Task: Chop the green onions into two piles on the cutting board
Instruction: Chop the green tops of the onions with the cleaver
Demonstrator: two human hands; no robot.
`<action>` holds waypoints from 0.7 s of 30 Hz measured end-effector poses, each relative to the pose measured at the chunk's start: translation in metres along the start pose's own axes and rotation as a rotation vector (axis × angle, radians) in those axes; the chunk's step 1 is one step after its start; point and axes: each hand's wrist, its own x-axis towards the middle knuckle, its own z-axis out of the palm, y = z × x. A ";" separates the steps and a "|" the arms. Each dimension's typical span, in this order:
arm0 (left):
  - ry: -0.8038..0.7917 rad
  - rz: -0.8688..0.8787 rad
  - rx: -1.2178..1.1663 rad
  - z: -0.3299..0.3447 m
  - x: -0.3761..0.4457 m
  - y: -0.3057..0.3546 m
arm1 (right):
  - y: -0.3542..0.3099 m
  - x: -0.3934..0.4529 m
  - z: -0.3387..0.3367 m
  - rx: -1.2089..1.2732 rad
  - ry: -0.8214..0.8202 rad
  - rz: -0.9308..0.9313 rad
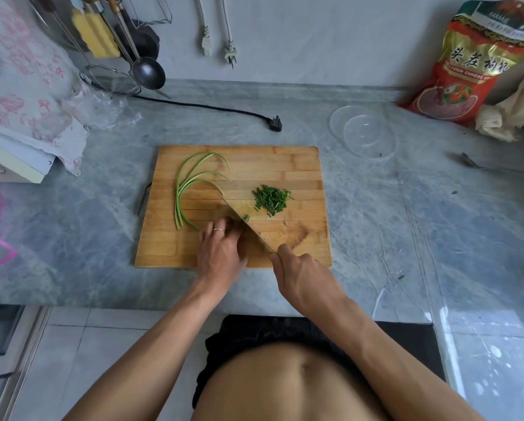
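Right hand (300,268) grips steel knife (248,226); left hand's (221,247) curled grip pins onions on bamboo board (300,165).

Board's far edge (239,150) lies bare; stalks (181,189) crowd its left.

One cutting board (300,165), one knife (248,226), one chopped pile (272,199), two glass bowls (364,132), two hanging plugs (218,47)

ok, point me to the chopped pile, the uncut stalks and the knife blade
chopped pile (272,199), head view, middle of the heap of cut bits
uncut stalks (179,205), head view, on the bundled straight stems
knife blade (239,216), head view, flat of the blade
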 end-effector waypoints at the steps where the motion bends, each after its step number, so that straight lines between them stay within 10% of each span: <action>1: -0.002 0.001 -0.003 0.000 0.000 0.000 | 0.001 0.000 -0.001 0.001 0.004 0.003; 21: 0.034 0.036 -0.033 0.002 0.005 -0.005 | 0.008 0.013 0.003 0.062 -0.022 -0.011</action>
